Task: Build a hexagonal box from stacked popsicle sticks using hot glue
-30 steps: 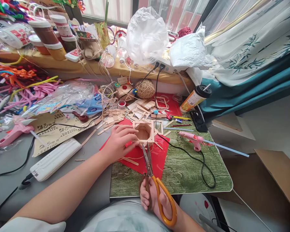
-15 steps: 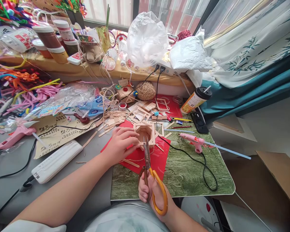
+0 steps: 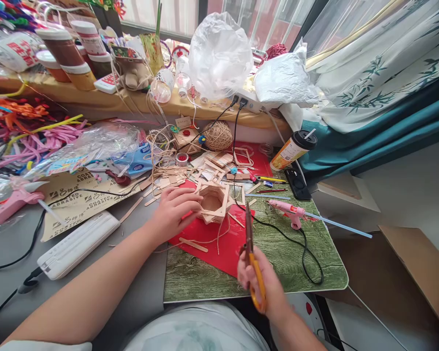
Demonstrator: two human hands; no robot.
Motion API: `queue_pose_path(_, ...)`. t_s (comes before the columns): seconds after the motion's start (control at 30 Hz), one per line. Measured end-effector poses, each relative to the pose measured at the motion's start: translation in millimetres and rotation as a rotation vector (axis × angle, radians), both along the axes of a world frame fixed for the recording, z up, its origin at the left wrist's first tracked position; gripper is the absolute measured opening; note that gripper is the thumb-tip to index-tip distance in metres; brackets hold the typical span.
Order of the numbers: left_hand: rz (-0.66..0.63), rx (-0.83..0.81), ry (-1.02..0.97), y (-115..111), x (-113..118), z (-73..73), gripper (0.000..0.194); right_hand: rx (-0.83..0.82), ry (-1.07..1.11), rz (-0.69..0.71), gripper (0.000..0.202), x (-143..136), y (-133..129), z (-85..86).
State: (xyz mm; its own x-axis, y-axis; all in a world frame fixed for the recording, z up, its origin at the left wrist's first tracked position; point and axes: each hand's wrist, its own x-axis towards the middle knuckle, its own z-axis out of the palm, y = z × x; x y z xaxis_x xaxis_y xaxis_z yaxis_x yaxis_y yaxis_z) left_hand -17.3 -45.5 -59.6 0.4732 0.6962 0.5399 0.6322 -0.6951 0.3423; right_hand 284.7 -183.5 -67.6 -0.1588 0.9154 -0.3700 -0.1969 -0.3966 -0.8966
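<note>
A hexagonal cup built of wooden sticks stands on a red sheet, its hollow facing up. My left hand rests against its left side, fingers bent and slightly apart around the edge. In my right hand are scissors with orange handles, blades pointing up and away, to the right of the red sheet's middle. The blades look closed and somewhat blurred. A thin twine trails from the cup across the red sheet, near a loose wooden stick.
A pink glue gun with its black cord lies on the green mat; another lies far left. Behind are loose sticks, a twine ball, a phone and a drink cup. A white power strip sits left.
My right hand has moved right with the scissors, away from the wooden cup, and the blades have closed. My left hand stays at the cup. The view has shifted slightly.
</note>
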Motion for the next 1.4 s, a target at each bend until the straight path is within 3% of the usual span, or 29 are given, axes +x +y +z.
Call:
queue_pose_path(0.1,0.053,0.007,0.02,8.7,-14.0,-1.8,0.012,0.054,-0.594,-0.07,0.048,51.6,20.2,9.8)
queue_pose_path(0.23,0.114,-0.006,-0.024,13.9,-20.9,-0.8,0.018,0.002,-1.235,0.094,0.033,94.2,33.2,8.9)
queue_pose_path(0.4,0.023,-0.1,-0.073,4.0,-10.2,5.1,0.032,0.199,-1.5,0.216,0.019,103.7,30.1,-0.1)
queue_pose_path(0.5,0.012,-0.133,-0.016,-1.4,-2.1,3.4,0.048,0.336,-1.639,0.25,0.013,99.8,31.6,12.9)
queue_pose_path(0.57,0.03,-0.141,-0.002,-2.6,1.8,0.2,0.051,0.442,-1.622,0.198,0.014,87.5,40.3,27.5)
queue_pose_path(0.67,0.036,-0.14,-0.031,-1.7,4.1,-4.3,0.047,0.696,-1.333,0.179,0.017,52.1,67.1,44.4)
queue_pose_path(0.77,0.012,-0.108,-0.042,0.3,3.4,-7.1,0.037,0.922,-1.17,0.216,0.02,12.3,102.1,47.6)
queue_pose_path(0.87,-0.019,-0.071,-0.025,2.5,2.3,-8.5,0.029,1.008,-1.155,0.229,0.02,-12.3,131.7,41.5)
queue_pose_path(1.0,-0.04,-0.057,-0.014,5.2,1.6,-10.1,0.028,1.083,-1.183,0.21,0.018,-21.4,151.3,31.9)
queue_pose_path(1.17,-0.071,-0.044,-0.026,7.5,0.0,-13.9,0.028,1.143,-1.243,0.159,0.016,-23.0,157.1,26.5)
queue_pose_path(1.4,-0.12,-0.042,-0.079,9.3,-1.1,-12.9,0.031,1.19,-1.15,0.251,0.016,-20.1,158.4,34.9)
